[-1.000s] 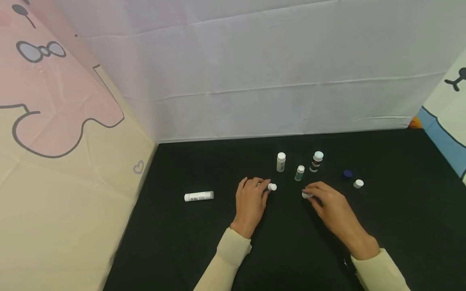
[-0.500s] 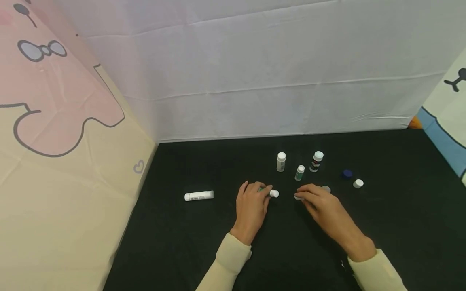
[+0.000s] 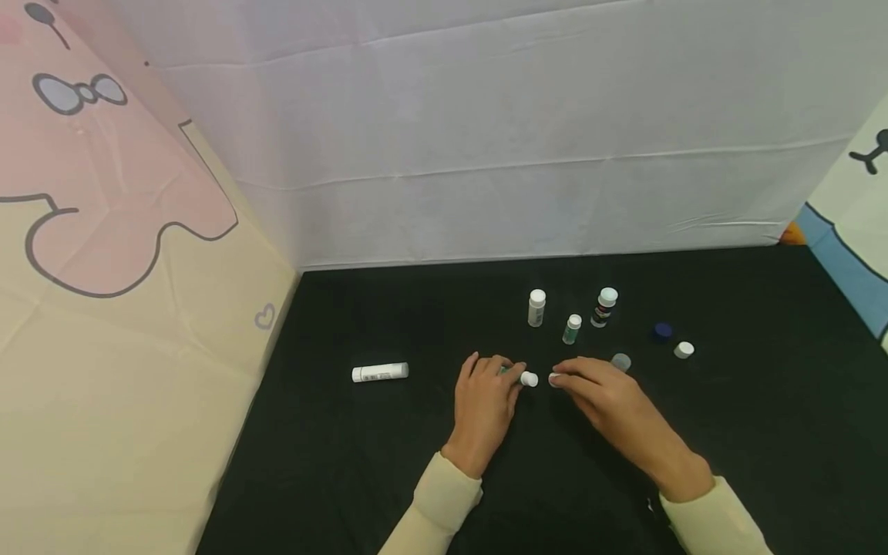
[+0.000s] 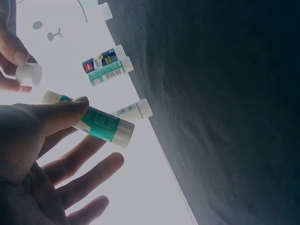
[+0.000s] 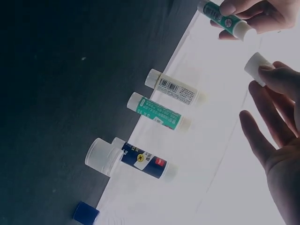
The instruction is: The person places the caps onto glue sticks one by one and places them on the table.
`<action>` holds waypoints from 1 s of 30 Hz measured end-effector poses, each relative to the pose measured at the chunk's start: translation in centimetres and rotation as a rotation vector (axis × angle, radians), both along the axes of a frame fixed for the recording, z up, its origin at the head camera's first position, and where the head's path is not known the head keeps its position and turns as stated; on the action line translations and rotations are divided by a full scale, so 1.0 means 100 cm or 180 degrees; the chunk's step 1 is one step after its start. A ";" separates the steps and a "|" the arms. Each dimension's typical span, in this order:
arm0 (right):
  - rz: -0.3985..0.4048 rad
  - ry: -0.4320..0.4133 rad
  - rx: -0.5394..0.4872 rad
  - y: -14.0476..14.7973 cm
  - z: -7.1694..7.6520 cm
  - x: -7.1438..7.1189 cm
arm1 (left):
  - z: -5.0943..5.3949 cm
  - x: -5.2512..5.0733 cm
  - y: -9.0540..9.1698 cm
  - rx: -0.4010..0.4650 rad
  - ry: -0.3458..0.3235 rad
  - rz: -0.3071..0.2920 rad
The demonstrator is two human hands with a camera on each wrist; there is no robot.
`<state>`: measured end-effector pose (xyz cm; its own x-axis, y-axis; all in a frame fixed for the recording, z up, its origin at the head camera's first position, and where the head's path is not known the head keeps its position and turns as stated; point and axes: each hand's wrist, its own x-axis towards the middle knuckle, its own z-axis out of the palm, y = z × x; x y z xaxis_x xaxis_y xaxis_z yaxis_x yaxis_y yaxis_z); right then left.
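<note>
My left hand (image 3: pixel 483 408) pinches a green-labelled glue stick (image 4: pixel 102 123) between thumb and fingers. The tube is tilted, and its pale end (image 3: pixel 529 379) points towards my right hand (image 3: pixel 613 405). That right hand pinches a small white cap (image 5: pixel 257 65) with thumb and fingertips. A short gap separates the cap from the end of the tube. Behind the hands stand a white glue stick (image 3: pixel 536 308), another green one (image 3: pixel 572 329) and a dark blue one (image 3: pixel 604 307), all upright. Most of the held tube is hidden by my fingers in the head view.
A large white glue stick (image 3: pixel 380 373) lies on its side at the left of the black table (image 3: pixel 333 462). To the right are a translucent cap (image 3: pixel 620 361), a blue cap (image 3: pixel 662 331) and a white cap (image 3: pixel 684 350). Cloth walls (image 3: pixel 430 177) border the table.
Both hands have come nearer each other; the right moved left with the white cap. The left hand shifted slightly right and nearer, tilting its glue stick. The translucent cap has come into view.
</note>
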<state>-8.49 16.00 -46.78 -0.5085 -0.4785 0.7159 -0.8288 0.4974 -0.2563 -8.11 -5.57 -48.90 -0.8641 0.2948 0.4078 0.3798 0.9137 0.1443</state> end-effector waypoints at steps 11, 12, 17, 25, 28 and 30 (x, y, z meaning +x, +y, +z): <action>0.0083 0.0020 -0.0103 -0.010 -0.002 0.003 | 0.000 0.004 0.003 0.0006 -0.0010 -0.0063; 0.0080 0.0012 -0.0097 -0.011 -0.002 0.004 | 0.000 0.004 0.004 0.0004 0.0000 -0.0067; 0.0076 -0.0033 -0.0088 -0.012 -0.002 0.005 | 0.000 0.006 0.005 -0.0006 -0.0010 -0.0095; 0.0067 -0.0072 -0.0067 -0.013 -0.005 0.007 | 0.002 0.009 0.006 -0.0089 0.0009 -0.0107; 0.0036 -0.0087 -0.0046 -0.013 -0.006 0.007 | 0.002 0.009 0.007 -0.0101 0.0030 -0.0123; 0.0025 -0.0088 -0.0045 -0.013 -0.006 0.007 | 0.002 0.009 0.008 -0.0103 0.0053 -0.0134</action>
